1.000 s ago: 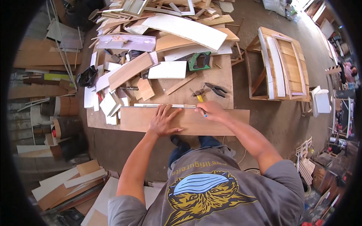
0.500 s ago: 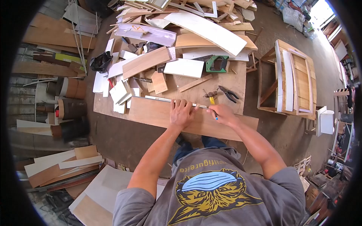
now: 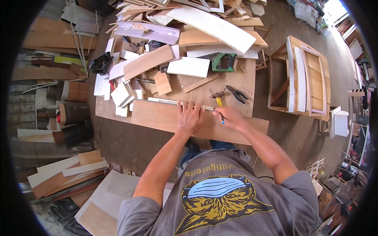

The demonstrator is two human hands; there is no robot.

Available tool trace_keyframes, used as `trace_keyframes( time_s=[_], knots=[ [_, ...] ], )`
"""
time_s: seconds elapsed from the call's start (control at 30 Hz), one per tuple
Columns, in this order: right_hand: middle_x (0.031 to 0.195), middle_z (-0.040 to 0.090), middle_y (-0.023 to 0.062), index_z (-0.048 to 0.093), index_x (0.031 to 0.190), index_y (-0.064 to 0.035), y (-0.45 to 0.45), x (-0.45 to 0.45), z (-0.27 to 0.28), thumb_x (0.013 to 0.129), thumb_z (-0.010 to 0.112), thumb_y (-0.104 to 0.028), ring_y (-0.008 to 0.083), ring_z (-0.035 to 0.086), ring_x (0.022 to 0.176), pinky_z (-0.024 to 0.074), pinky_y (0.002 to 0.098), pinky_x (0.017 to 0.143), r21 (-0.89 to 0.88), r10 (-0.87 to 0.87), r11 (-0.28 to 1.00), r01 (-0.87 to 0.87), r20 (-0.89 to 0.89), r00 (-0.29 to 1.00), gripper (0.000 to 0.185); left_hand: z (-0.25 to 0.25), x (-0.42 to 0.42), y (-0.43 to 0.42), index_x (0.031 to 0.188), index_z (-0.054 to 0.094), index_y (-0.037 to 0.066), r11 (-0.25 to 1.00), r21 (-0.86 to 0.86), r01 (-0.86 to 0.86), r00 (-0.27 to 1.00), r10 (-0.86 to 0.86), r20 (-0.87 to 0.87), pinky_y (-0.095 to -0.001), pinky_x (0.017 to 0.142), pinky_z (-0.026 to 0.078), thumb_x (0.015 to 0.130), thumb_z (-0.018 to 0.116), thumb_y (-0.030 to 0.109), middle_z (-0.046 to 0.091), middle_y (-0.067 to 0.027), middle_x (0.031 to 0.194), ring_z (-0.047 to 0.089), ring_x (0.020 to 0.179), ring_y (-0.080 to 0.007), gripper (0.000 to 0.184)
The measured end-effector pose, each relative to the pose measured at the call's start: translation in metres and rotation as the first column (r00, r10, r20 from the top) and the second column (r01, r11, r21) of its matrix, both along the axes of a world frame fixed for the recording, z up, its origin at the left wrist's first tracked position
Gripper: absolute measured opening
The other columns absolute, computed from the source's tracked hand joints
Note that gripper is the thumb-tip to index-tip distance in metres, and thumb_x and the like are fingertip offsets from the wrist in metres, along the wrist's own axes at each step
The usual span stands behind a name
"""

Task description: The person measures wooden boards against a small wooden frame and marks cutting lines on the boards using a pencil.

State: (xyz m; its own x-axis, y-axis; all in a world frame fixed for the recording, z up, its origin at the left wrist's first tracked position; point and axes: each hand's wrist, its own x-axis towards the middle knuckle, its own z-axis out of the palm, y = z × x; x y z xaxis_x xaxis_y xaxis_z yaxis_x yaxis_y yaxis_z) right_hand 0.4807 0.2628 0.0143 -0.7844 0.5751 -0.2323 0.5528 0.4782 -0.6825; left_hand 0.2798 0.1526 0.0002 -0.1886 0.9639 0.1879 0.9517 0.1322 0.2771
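A long brown wooden board [image 3: 157, 116] lies along the near edge of the worktable, partly overhanging it. My left hand [image 3: 191, 117] rests on the board with its fingers stretched toward the far edge, over a narrow pale strip [image 3: 207, 107]. My right hand [image 3: 231, 118] is closed around a dark pen [image 3: 223, 119] with a blue end, close to the right end of that strip. Its writing tip is hard to make out. Just beyond the right hand are a hammer [image 3: 218, 100] with a yellow part on its handle and black-handled pliers [image 3: 236, 94].
On the worktable [image 3: 248, 78] are a green-handled saw [image 3: 223, 62], a white board [image 3: 188, 67] and a heap of wood offcuts. A wooden frame [image 3: 299, 78] stands on the floor to the right. Stacked panels [image 3: 67, 173] lie at the lower left.
The whole view has shifted slightly. My right hand and the pen sit a little farther left along the board; my left hand keeps its place on it.
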Motion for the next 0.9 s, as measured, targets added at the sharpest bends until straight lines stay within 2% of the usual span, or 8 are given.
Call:
trace_keyframes(
  time_s=[0.13, 0.23, 0.43, 0.5, 0.63, 0.73, 0.83, 0.9],
  knots=[
    [0.073, 0.063, 0.0175, 0.064, 0.090, -0.0085, 0.000, 0.002, -0.006, 0.103, 0.058, -0.033, 0.0422, 0.063, 0.072, 0.0427, 0.0549, 0.062, 0.012, -0.010, 1.000, 0.010, -0.038, 0.999, 0.028, 0.001, 0.003, 0.002, 0.099, 0.070, 0.011, 0.999, -0.040, 0.001, 0.999, 0.001, 0.047, -0.0683, 0.113, 0.031, 0.101, 0.058, 0.041, 0.064, -0.0126, 0.104, 0.058, 0.109, -0.0360, 0.033],
    [0.084, 0.069, 0.0165, 0.065, 0.091, -0.0075, 0.004, 0.001, -0.002, 0.104, 0.056, -0.039, 0.0415, 0.067, 0.084, 0.0485, 0.0532, 0.070, -0.057, 0.002, 0.998, 0.000, 0.033, 0.999, 0.035, -0.002, 0.014, 0.003, 0.101, 0.069, 0.010, 0.991, -0.104, -0.087, 0.996, 0.088, 0.005, -0.0728, 0.113, 0.026, 0.101, 0.059, 0.040, 0.061, -0.0123, 0.116, 0.052, 0.123, -0.0372, 0.031],
    [0.090, 0.071, 0.0172, 0.070, 0.109, -0.0089, 0.012, 0.007, 0.002, 0.105, 0.054, -0.040, 0.0413, 0.068, 0.088, 0.0500, 0.0525, 0.072, -0.155, -0.033, 0.988, 0.029, -0.027, 0.999, 0.035, -0.001, 0.020, 0.005, 0.100, 0.067, 0.010, 0.985, -0.122, -0.125, 0.992, 0.126, 0.002, -0.0743, 0.113, 0.021, 0.100, 0.060, 0.039, 0.059, -0.0131, 0.121, 0.047, 0.131, -0.0382, 0.030],
    [0.082, 0.067, 0.0163, 0.070, 0.115, -0.0069, 0.018, 0.012, -0.006, 0.105, 0.059, -0.034, 0.0329, 0.067, 0.077, 0.0489, 0.0450, 0.067, -0.260, -0.158, 0.957, 0.130, -0.092, 0.983, 0.031, 0.000, 0.020, 0.006, 0.097, 0.067, 0.011, 0.982, -0.137, -0.130, 0.991, 0.132, 0.005, -0.0737, 0.113, 0.021, 0.099, 0.063, 0.038, 0.060, -0.0117, 0.119, 0.048, 0.129, -0.0371, 0.027],
    [0.084, 0.069, 0.0165, 0.068, 0.125, -0.0048, 0.039, 0.024, -0.001, 0.102, 0.065, -0.029, 0.0243, 0.067, 0.075, 0.0517, 0.0386, 0.070, -0.499, -0.381, 0.828, 0.253, -0.170, 0.909, 0.033, 0.004, 0.021, 0.010, 0.098, 0.068, 0.012, 0.973, -0.187, -0.138, 0.990, 0.142, 0.009, -0.0726, 0.114, 0.019, 0.098, 0.064, 0.035, 0.061, -0.0085, 0.118, 0.048, 0.129, -0.0353, 0.023],
    [0.078, 0.066, 0.0103, 0.069, 0.117, 0.0005, 0.050, 0.031, -0.018, 0.102, 0.065, -0.020, 0.0145, 0.061, 0.072, 0.0510, 0.0311, 0.069, -0.524, -0.417, 0.808, 0.269, -0.187, 0.890, 0.026, 0.002, 0.020, 0.011, 0.098, 0.068, 0.013, 0.970, -0.196, -0.142, 0.988, 0.150, 0.023, -0.0719, 0.116, 0.016, 0.097, 0.064, 0.032, 0.061, -0.0083, 0.116, 0.049, 0.130, -0.0352, 0.019],
    [0.080, 0.066, 0.0051, 0.068, 0.109, 0.0017, 0.048, 0.029, -0.025, 0.101, 0.063, -0.014, 0.0109, 0.061, 0.073, 0.0509, 0.0289, 0.067, -0.813, -0.597, 0.494, 0.307, -0.061, 0.800, 0.018, 0.001, 0.019, 0.010, 0.108, 0.062, 0.008, 0.968, -0.197, -0.156, 0.979, 0.178, 0.097, -0.0670, 0.119, 0.015, 0.098, 0.061, 0.021, 0.061, -0.0095, 0.120, 0.049, 0.131, -0.0372, 0.017],
    [0.083, 0.066, 0.0039, 0.066, 0.106, 0.0006, 0.047, 0.023, -0.027, 0.099, 0.063, -0.009, 0.0082, 0.061, 0.074, 0.0521, 0.0259, 0.068, -0.857, -0.616, 0.435, 0.276, -0.060, 0.786, 0.012, -0.004, 0.016, 0.008, 0.113, 0.059, 0.006, 0.974, -0.139, -0.179, 0.964, 0.203, 0.175, -0.0647, 0.120, 0.018, 0.098, 0.060, 0.016, 0.061, -0.0120, 0.122, 0.049, 0.132, -0.0392, 0.018]
  ],
)
